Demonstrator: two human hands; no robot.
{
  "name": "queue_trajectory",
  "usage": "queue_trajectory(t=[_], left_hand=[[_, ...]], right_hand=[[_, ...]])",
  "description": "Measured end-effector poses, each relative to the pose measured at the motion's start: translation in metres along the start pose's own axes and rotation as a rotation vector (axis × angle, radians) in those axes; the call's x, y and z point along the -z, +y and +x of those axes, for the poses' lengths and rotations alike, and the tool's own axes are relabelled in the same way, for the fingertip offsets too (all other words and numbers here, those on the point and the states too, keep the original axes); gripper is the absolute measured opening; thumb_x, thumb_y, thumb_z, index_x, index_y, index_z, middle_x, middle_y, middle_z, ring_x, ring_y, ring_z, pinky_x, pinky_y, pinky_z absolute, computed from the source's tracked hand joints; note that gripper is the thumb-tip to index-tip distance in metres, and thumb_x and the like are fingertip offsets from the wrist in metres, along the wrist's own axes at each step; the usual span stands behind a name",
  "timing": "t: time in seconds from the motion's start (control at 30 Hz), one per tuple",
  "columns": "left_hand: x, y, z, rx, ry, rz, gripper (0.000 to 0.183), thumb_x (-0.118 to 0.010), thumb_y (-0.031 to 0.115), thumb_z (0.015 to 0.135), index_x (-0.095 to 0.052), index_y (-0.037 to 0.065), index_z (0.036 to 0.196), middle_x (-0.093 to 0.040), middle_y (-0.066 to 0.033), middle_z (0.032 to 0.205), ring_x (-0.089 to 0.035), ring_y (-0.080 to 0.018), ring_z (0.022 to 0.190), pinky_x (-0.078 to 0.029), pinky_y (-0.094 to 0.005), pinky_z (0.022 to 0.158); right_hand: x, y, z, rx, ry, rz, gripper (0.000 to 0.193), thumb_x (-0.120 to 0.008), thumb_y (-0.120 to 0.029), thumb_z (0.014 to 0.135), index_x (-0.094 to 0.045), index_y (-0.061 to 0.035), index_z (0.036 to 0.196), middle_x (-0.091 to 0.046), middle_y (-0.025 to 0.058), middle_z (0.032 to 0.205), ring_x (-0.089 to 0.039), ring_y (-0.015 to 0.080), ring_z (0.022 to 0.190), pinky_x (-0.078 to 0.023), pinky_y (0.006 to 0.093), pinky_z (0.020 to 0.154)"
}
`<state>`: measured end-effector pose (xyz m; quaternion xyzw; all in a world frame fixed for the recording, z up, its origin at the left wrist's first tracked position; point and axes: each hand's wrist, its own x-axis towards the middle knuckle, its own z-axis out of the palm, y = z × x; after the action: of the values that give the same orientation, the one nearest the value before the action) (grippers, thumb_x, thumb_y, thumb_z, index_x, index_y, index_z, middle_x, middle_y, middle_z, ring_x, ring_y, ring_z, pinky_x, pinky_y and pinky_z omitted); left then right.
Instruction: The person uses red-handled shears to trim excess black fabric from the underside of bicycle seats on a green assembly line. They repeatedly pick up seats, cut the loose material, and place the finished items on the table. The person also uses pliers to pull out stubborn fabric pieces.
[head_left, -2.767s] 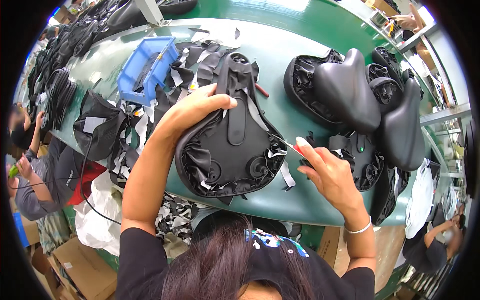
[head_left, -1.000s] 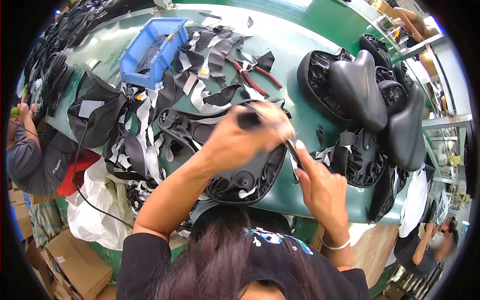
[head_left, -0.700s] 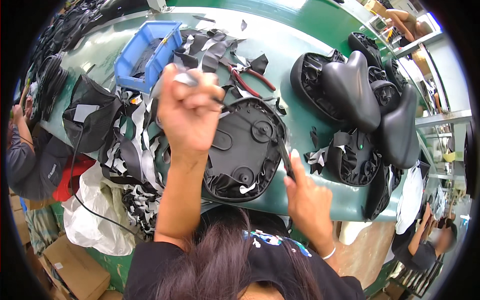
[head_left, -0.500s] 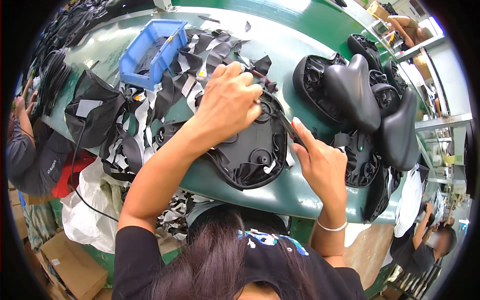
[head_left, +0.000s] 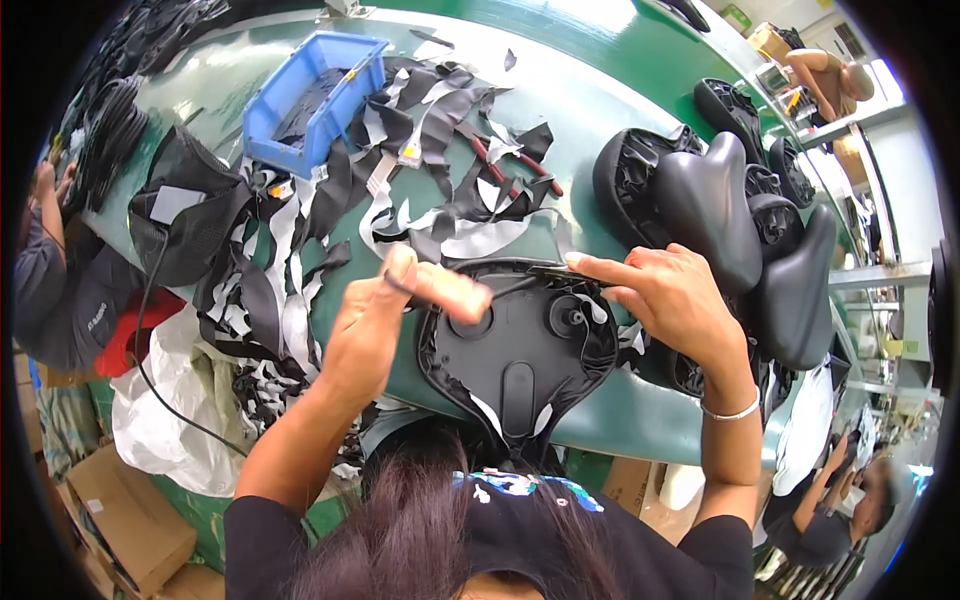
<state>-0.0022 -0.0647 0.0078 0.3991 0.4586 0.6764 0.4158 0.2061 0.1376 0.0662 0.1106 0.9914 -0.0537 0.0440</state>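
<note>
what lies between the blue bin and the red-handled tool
In the head view, black and pale scraps lie between the blue bin and the red-handled tool.

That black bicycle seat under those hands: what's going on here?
A person is working on the upturned black bicycle seat, its narrow end toward them. The right hand holds a slim dark tool at the far rim; the left hand, blurred, seems to grip a thin black strip. Black and white scraps, red-handled pliers and an open blue plastic bin lie beyond; more black seats are piled to the right.
</note>
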Motion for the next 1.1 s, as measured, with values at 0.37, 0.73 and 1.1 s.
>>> queue_trajectory(t=[0.37, 0.73, 1.1], left_hand=[[0.077, 0.050, 0.060, 0.051, -0.281, 0.235, 0.028, -0.051, 0.026, 0.088, -0.060, 0.003, 0.076, -0.059, -0.0090, 0.085, -0.058, -0.0208, 0.080, -0.046, -0.0379, 0.076], [-0.057, -0.019, 0.123, 0.150, -0.250, -0.178, 0.031, -0.045, 0.023, 0.097, -0.053, 0.002, 0.076, -0.053, -0.0035, 0.062, -0.051, -0.0121, 0.053, -0.042, -0.0261, 0.052], [-0.044, 0.047, 0.097, -0.975, 1.023, 0.111, 0.015, -0.050, 0.020, 0.088, -0.049, 0.009, 0.078, -0.044, -0.0027, 0.064, -0.040, -0.0104, 0.052, -0.033, -0.0227, 0.048]], right_hand=[[-0.003, -0.059, -0.078, -0.351, -0.046, -0.063, 0.048, -0.064, -0.021, 0.082, -0.055, -0.0199, 0.129, -0.048, 0.0066, 0.054, -0.050, 0.0250, 0.045, -0.036, 0.0375, 0.046], [-0.027, -0.051, -0.095, -0.347, 0.039, 0.033, 0.055, -0.066, -0.024, 0.082, -0.049, -0.0207, 0.135, -0.050, 0.0078, 0.055, -0.051, 0.0264, 0.044, -0.038, 0.0389, 0.043], [-0.077, -0.156, -0.139, -0.939, 0.204, 1.407, 0.062, -0.058, -0.012, 0.090, -0.030, -0.0120, 0.145, -0.063, 0.0051, 0.082, -0.058, 0.0087, 0.061, -0.048, 0.0237, 0.057]])
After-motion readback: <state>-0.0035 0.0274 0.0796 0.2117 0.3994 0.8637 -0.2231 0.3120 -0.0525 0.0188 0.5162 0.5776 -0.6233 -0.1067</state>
